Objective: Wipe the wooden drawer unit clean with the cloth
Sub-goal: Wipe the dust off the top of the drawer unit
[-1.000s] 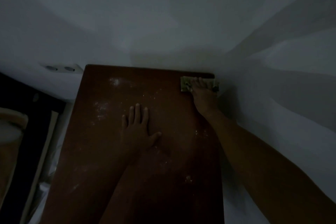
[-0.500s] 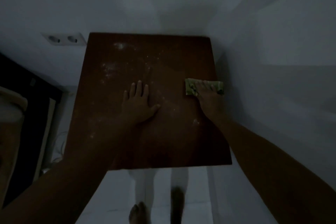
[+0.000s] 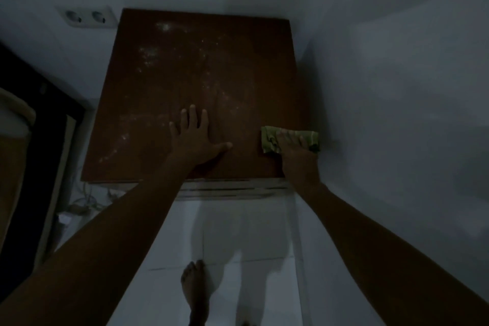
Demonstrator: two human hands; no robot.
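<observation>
Dusty drawer top (image 3: 185, 74), cloth (image 3: 270, 140) lying crosswise

There are no words, numbers or signs to read here. The room is very dark.

We've got two bare forearms, no sleeves, no watch or rings on the left hand (image 3: 195, 137) or right hand (image 3: 297, 153), plus one bare foot (image 3: 194, 291)
</observation>
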